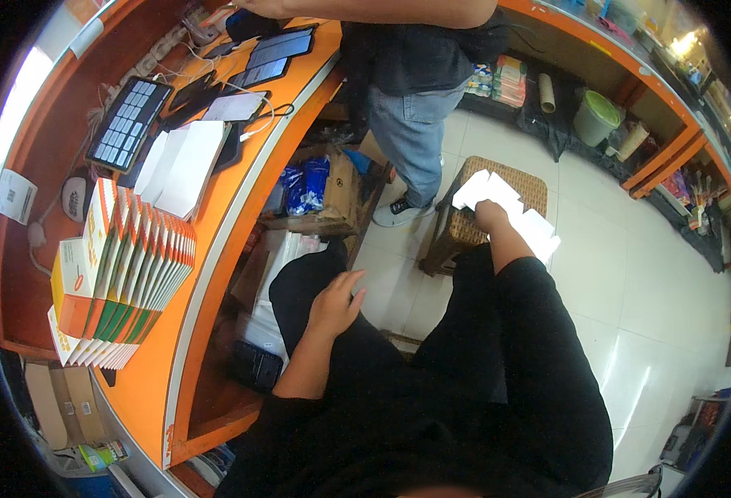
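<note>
**Orange, white and black**

The desk (151,365) is bright orange with a pale grey edge. The boxes (120,274) on it show bands of white, orange and green, with touches of yellow. The cards (499,191) are plain white, the stool (531,180) tan-brown in a woven pattern. The floor (647,315) is off-white with a tile grid. The trousers (299,286) are black, the jeans (413,124) faded blue, the packets (314,184) shiny deep blue.
</note>
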Motion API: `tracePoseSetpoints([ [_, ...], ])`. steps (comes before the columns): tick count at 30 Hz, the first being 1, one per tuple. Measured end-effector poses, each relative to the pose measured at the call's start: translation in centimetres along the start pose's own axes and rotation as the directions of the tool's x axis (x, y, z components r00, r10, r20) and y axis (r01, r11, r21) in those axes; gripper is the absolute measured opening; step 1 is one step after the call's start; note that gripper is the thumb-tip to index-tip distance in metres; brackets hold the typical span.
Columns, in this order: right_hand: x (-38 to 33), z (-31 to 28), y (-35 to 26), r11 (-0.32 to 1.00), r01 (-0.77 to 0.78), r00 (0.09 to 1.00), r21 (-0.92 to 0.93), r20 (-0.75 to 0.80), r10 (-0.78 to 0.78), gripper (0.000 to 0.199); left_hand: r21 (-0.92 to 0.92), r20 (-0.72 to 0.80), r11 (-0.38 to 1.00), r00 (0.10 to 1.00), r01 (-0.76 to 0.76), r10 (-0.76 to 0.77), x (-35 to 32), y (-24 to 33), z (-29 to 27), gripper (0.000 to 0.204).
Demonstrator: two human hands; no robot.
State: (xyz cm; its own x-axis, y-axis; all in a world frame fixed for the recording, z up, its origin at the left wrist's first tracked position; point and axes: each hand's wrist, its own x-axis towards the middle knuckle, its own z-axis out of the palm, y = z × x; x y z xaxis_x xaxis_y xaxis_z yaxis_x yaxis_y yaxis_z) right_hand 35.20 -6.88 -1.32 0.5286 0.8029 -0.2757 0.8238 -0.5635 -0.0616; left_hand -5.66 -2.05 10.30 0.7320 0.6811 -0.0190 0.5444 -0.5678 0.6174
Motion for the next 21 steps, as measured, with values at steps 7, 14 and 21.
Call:
tracePoseSetpoints([
  [7,-1.2,-1.9,0.4,0.962,-0.155,0.979,0.226,-0.094,0.18,0.014,0.03,0.1,0.977,0.973,-0.213,0.209,0.7,-2.6,3.0,0.036],
  [14,-3.5,-4.0,0.5,0.914,-0.161,0.95,0.373,-0.192,0.246,0.026,-0.051,0.108,0.985,0.979,-0.167,0.171,1.2,-1.6,3.1,0.035],
  [21,-2.8,-2.5,0.6,0.962,-0.089,0.909,0.258,-0.373,0.184,0.015,-0.024,0.164,0.995,0.982,-0.096,0.099,1.3,-1.4,2.8,0.037],
])
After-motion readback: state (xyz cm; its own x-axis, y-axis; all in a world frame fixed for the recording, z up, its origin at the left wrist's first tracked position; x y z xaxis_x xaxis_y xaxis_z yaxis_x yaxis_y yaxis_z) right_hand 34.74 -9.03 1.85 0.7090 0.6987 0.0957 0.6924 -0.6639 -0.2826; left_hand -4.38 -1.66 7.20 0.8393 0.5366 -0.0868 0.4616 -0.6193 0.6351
